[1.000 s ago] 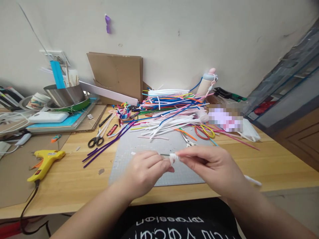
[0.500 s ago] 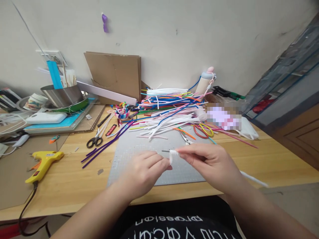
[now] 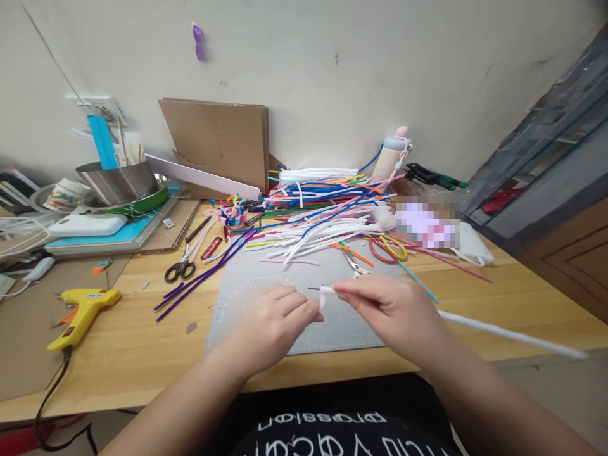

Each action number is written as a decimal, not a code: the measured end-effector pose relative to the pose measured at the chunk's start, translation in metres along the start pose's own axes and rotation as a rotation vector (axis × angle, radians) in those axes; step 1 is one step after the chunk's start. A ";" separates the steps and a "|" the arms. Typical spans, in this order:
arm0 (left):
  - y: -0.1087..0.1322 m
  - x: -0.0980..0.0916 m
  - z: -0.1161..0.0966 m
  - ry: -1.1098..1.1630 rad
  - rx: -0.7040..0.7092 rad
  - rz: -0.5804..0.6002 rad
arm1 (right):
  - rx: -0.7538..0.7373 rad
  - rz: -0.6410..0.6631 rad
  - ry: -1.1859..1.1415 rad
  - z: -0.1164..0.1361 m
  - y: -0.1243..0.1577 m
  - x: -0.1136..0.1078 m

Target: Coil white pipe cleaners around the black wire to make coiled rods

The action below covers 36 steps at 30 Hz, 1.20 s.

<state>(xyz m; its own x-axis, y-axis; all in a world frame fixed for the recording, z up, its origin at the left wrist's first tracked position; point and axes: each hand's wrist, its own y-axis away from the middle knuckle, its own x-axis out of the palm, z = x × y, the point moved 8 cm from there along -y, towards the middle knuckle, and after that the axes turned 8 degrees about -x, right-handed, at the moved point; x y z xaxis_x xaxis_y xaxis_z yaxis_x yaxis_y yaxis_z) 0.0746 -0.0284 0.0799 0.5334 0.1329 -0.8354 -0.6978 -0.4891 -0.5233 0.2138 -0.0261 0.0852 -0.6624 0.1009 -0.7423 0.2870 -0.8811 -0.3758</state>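
Note:
Over the grey cutting mat, my right hand pinches a thin dark rod with white pipe cleaner coiled around it. The rod's bare tip points left. From the coil a short white stretch bends down to my left hand, whose closed fingers grip it. A long white pipe cleaner length juts out to the right from behind my right hand; where it joins the coil is hidden. Silver scissors lie on the mat just beyond my right hand.
A heap of coloured pipe cleaners spreads across the back of the table. Purple pipe cleaners and black-handled scissors lie to the left, with a yellow glue gun farther left. Cardboard leans on the wall.
The white length on the right swings out farther and shows more of itself. Both hands have shifted slightly left, still holding the rod and the pipe cleaner.

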 end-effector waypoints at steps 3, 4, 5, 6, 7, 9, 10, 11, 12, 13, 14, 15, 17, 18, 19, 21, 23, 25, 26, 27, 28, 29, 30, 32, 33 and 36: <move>0.000 -0.005 0.004 -0.026 0.037 0.011 | -0.065 0.200 0.035 0.004 0.002 0.014; -0.001 -0.006 0.007 -0.023 0.041 0.010 | -0.078 0.271 -0.036 0.006 0.003 0.018; -0.002 -0.007 0.009 -0.019 0.039 0.008 | -0.075 0.317 -0.126 0.008 0.003 0.021; -0.002 -0.006 0.010 -0.018 0.033 0.005 | -0.059 0.327 -0.211 0.009 0.003 0.021; -0.002 -0.005 0.010 -0.018 0.025 -0.001 | -0.032 0.299 -0.273 0.008 0.002 0.018; -0.002 -0.001 0.006 -0.018 0.004 0.000 | 0.022 0.158 -0.286 0.001 -0.001 0.010; -0.002 0.001 0.004 -0.021 -0.005 0.004 | 0.033 0.077 -0.239 -0.002 -0.001 0.004; -0.002 0.001 0.002 -0.029 -0.012 0.009 | 0.028 0.018 -0.166 -0.003 -0.001 0.001; -0.001 0.001 0.000 -0.045 -0.016 0.011 | 0.015 -0.010 -0.080 -0.003 0.000 -0.001; -0.001 -0.001 0.000 -0.065 -0.018 0.011 | -0.003 -0.002 0.001 -0.002 0.001 -0.001; -0.001 -0.003 0.000 -0.083 -0.017 0.004 | -0.028 0.041 0.057 -0.001 0.001 0.002; -0.002 -0.006 0.002 -0.093 -0.014 -0.007 | -0.056 0.113 0.073 0.002 0.002 0.006; -0.003 -0.010 0.005 -0.080 -0.010 -0.018 | -0.101 0.267 -0.030 0.008 0.003 0.016; -0.003 -0.011 0.007 -0.061 -0.009 -0.020 | -0.104 0.311 -0.124 0.011 0.004 0.018; -0.004 -0.010 0.007 -0.040 -0.008 -0.020 | -0.089 0.318 -0.217 0.012 0.004 0.018; -0.004 -0.006 0.004 -0.015 -0.017 -0.024 | -0.022 0.220 -0.323 0.007 0.001 0.012; -0.004 -0.003 -0.001 -0.020 -0.028 -0.028 | 0.030 0.061 -0.281 0.000 0.000 0.003; -0.003 -0.004 -0.004 -0.046 -0.030 -0.025 | 0.013 -0.017 -0.137 -0.002 0.001 -0.002; -0.003 -0.006 -0.004 -0.058 -0.021 -0.024 | -0.011 -0.003 -0.064 0.000 0.001 -0.002; -0.003 -0.009 -0.003 -0.062 -0.006 -0.019 | -0.041 0.043 -0.014 0.002 0.001 0.000; -0.004 -0.011 -0.001 -0.060 0.010 -0.011 | -0.070 0.114 -0.002 0.005 0.002 0.004; -0.004 -0.013 0.002 -0.053 0.028 -0.002 | -0.093 0.196 -0.030 0.008 0.003 0.008; -0.005 -0.013 0.004 -0.043 0.044 0.007 | -0.105 0.270 -0.092 0.011 0.004 0.011; -0.008 -0.011 0.008 -0.026 0.059 0.013 | -0.085 0.322 -0.243 0.013 0.003 0.012; -0.009 -0.008 0.008 -0.017 0.055 0.009 | -0.056 0.293 -0.297 0.011 0.002 0.010; -0.010 0.001 0.004 0.001 0.014 0.000 | 0.036 0.056 -0.279 -0.002 -0.001 -0.002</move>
<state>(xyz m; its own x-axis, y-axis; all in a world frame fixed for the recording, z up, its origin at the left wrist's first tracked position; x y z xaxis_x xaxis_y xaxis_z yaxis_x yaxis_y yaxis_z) 0.0802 -0.0201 0.0842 0.5337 0.1321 -0.8353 -0.7046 -0.4767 -0.5256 0.2159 -0.0240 0.0858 -0.8122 -0.0752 -0.5785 0.3071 -0.8983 -0.3144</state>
